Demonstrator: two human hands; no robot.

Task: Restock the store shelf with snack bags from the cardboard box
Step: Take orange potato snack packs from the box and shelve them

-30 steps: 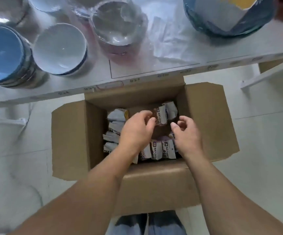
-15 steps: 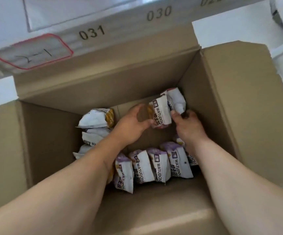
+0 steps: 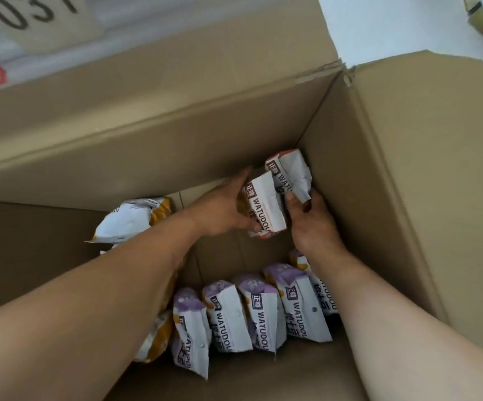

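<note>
Bags (image 3: 266,205), two, stand at the far right corner of the box (image 3: 408,183). Since a second ago, both hands have closed in: left hand (image 3: 223,209) fingers grip one, right hand (image 3: 311,218) fingers pinch the other. Lift-out is imminent.

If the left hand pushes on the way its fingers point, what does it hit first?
Most likely the cardboard box's far wall: the left hand, holding a snack bag, points up toward it. Depth is hard to judge.

Soft daylight from above, dim box interior, edges blurred.
</note>
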